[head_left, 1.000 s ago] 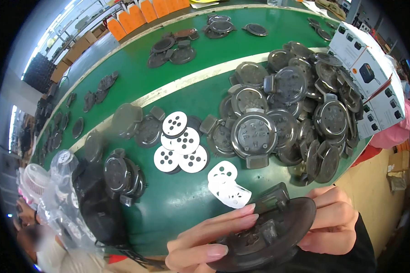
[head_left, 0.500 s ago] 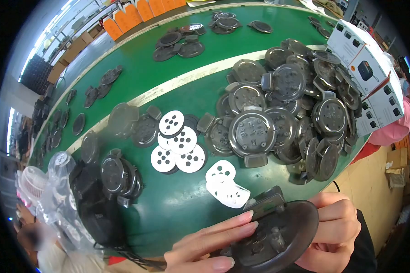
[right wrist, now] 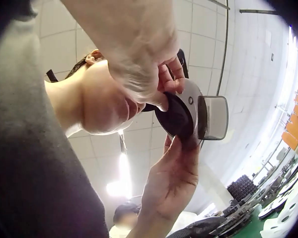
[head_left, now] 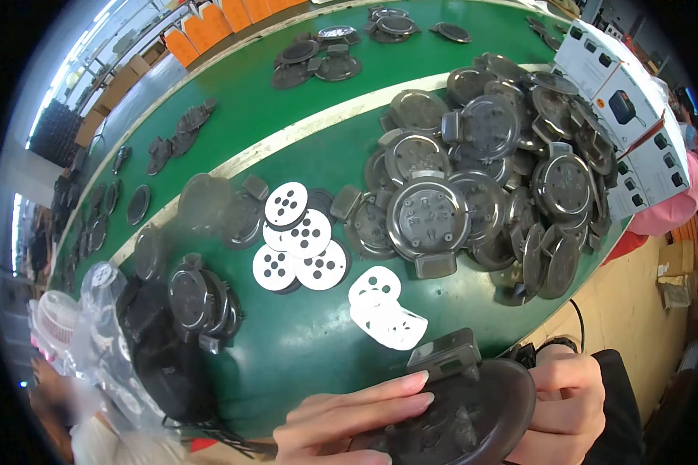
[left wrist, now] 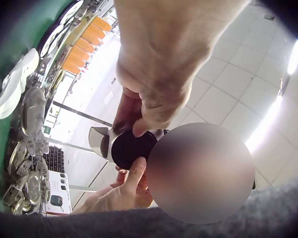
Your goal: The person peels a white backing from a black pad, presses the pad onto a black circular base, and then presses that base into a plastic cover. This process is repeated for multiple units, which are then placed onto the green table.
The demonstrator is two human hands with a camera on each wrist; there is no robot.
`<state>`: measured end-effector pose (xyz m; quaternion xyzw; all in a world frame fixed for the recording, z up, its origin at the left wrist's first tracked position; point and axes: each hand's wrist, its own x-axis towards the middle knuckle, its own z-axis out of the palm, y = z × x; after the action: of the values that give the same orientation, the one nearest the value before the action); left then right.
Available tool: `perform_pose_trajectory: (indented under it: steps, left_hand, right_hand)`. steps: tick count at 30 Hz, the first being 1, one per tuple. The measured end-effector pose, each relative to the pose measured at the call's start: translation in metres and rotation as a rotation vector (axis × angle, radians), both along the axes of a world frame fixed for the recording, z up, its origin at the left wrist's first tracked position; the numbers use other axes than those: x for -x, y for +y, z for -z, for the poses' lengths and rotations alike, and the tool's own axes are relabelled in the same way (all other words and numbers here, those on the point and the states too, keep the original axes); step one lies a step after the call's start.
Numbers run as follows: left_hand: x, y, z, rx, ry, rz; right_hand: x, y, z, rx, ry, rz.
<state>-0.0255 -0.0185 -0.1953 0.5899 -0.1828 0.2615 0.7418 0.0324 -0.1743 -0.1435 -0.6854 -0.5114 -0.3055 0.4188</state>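
A round, dark translucent plastic housing with a square tab (head_left: 473, 411) is held low in front of me, near the table's front edge. My left hand (head_left: 341, 422) grips its left side, fingers lying across the inner face with its small posts. At the right rim, my right hand (head_left: 566, 403) holds the edge with curled fingers. On the outer face is a smooth black disc (left wrist: 131, 148), and both thumbs lie against it in the wrist views. White perforated peeled sheets (head_left: 388, 325) lie on the table just beyond the housing.
White-faced discs with holes (head_left: 306, 232) overlap mid-table. A large heap of similar housings (head_left: 488, 170) stands right, beside printed white boxes (head_left: 628, 116). More housings (head_left: 198, 298) are stacked left, near a black bag (head_left: 159, 349) and clear plastic bag (head_left: 105, 333). Another person sits at lower left.
The housing has tilted so more of its inner face shows, and it sits slightly lower. My right hand has drawn in closer around the rim. The left hand keeps its hold.
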Motion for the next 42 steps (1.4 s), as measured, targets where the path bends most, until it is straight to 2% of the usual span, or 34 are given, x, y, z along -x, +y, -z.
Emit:
perform_pose_trajectory:
  steps: [1,3,5,6,7,8,10,11,14,15,16,17,20,21,27,34,35,37,39,42]
  left_hand:
    - [-0.002,-0.003,-0.001,0.066,-0.051,-0.033]
    - [-0.009,0.024,-0.007,-0.216,-0.106,0.148]
    - [-0.008,0.022,-0.005,-0.177,-0.115,0.122]
    - [-0.007,0.021,-0.003,-0.156,-0.119,0.110]
    - [-0.007,0.026,0.009,-0.186,-0.118,0.165]
    - [-0.007,0.035,0.027,-0.215,-0.117,0.219]
    - [-0.004,0.036,0.033,-0.156,-0.046,0.177]
    - [0.000,0.026,0.024,-0.067,0.024,0.083]
    - [0.019,-0.005,0.004,0.181,0.339,-0.278]
    - [0.024,0.017,0.017,-0.038,0.309,-0.242]
    - [0.024,0.017,0.020,-0.072,0.262,-0.274]
    - [0.023,0.016,0.024,-0.106,0.215,-0.308]
    - [0.014,0.006,0.019,-0.123,0.208,-0.390]
    - [0.016,0.008,0.016,-0.117,0.260,-0.350]
    - [0.014,0.004,0.019,-0.003,0.263,-0.303]
    - [0.009,0.004,0.020,-0.043,0.194,-0.311]
    - [0.011,0.003,0.018,-0.029,0.216,-0.307]
    - [0.011,0.003,0.010,-0.040,0.222,-0.277]
    - [0.007,0.003,0.001,-0.085,0.191,-0.228]
    - [0.014,-0.003,-0.001,-0.008,0.322,-0.387]
  right_hand:
    - [0.001,0.002,0.000,-0.011,0.012,0.012]
    - [0.001,0.004,0.001,-0.029,0.021,0.020]
    - [0.000,0.005,0.001,-0.041,0.018,0.013]
    - [-0.002,0.000,0.000,0.035,0.042,-0.030]
    - [-0.004,-0.008,-0.004,0.110,0.066,-0.072]
    - [-0.006,-0.003,0.000,0.067,0.052,-0.055]
    - [-0.011,0.006,0.008,-0.021,0.026,-0.020]
    - [-0.017,0.013,0.021,-0.115,-0.043,0.009]
    - [-0.015,0.016,0.021,-0.132,0.022,0.074]
    - [-0.012,0.011,0.012,-0.043,0.107,0.064]
    - [-0.011,0.009,0.007,0.045,0.192,0.053]
    - [-0.015,0.011,0.009,0.013,0.151,0.036]
    - [-0.019,0.006,0.010,0.118,0.100,0.075]
    - [-0.019,0.011,0.011,0.043,0.140,0.063]
    - [-0.017,0.009,0.011,-0.013,0.350,-0.053]
    - [-0.015,0.015,0.016,-0.045,0.328,0.110]
    - [-0.009,0.019,0.014,-0.070,0.372,0.192]
    - [-0.006,0.019,0.006,-0.031,0.504,0.218]
    - [-0.010,0.013,-0.004,0.099,0.677,0.100]
    - [-0.007,0.021,-0.010,0.147,0.528,0.284]
